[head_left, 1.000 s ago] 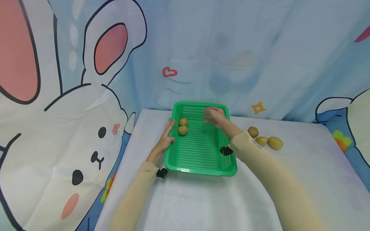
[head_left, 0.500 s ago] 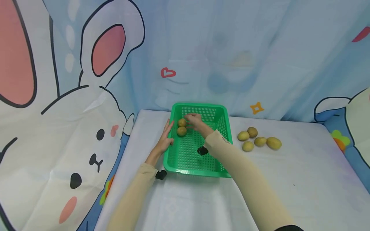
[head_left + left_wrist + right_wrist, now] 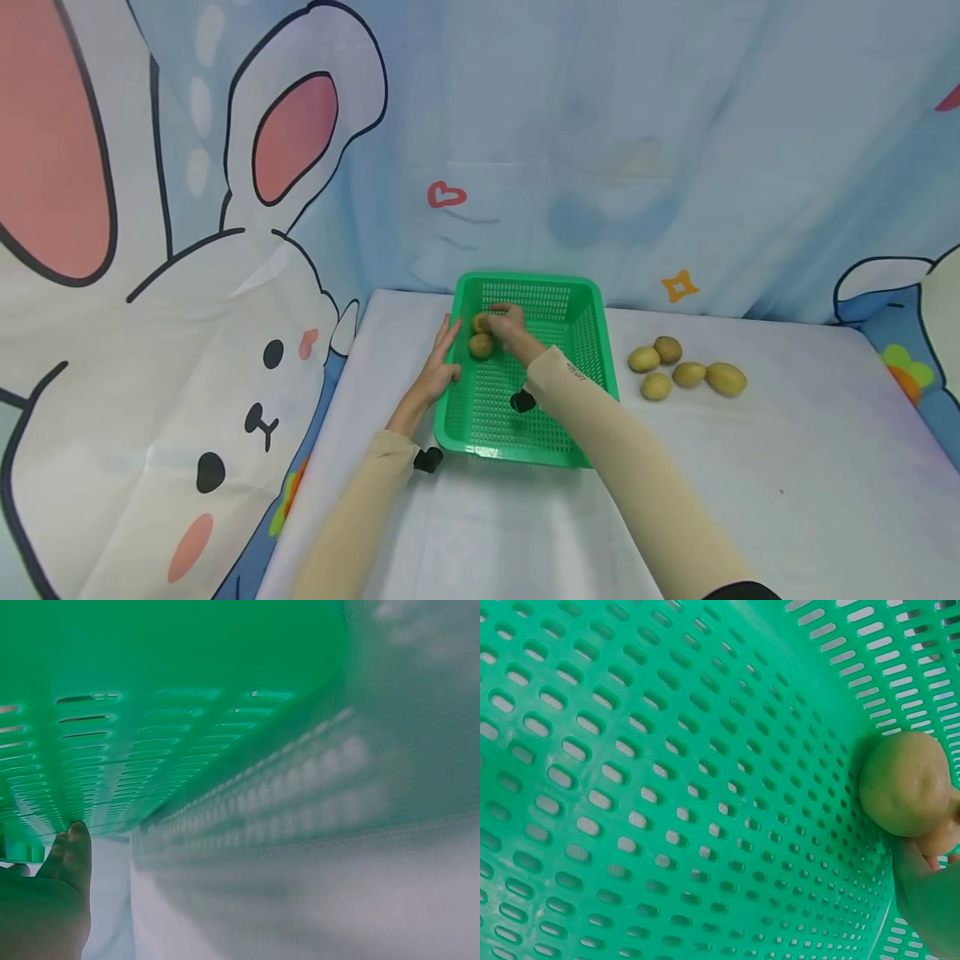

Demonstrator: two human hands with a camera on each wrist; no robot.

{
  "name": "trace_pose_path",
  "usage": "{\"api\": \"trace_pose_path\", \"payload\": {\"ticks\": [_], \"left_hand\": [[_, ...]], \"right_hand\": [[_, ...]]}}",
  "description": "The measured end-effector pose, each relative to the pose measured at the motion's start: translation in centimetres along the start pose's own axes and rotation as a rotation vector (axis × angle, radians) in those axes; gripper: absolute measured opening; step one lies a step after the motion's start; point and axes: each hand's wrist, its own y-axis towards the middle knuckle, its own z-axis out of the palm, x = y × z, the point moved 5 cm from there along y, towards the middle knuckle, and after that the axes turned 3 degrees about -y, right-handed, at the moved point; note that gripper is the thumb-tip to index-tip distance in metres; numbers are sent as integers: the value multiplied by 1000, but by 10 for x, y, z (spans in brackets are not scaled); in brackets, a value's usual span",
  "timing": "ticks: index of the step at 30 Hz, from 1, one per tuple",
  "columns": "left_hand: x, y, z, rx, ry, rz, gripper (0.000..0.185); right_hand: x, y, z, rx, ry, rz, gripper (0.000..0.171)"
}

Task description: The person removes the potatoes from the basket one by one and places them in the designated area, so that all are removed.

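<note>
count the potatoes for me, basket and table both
6. Two in the green basket: one by its left wall, one at the right hand. Four on the table. The lemon-shaped one isn't counted; the hand may hide more.

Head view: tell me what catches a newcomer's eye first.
A bright green basket sits mid-table, with two potatoes in its far left corner. The right hand reaches in among them while the left hand rests flat against the basket's outer left wall. Four more potatoes lie on the table to the right.
</note>
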Motion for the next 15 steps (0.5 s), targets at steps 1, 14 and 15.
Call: {"api": "trace_pose_path", "payload": {"ticks": [1,14,15], "left_hand": [[1,0,1,3,1,-2,97],[-2,0,3,-3,16,-9,97],[-2,0,2,-8,16,-8,97]], "right_hand": [[-1,-1,-1,-15,-20,-6,52],[17,-12,-26,25,49,-44,51],[19,-14,-30,40,69,-39,52]]}}
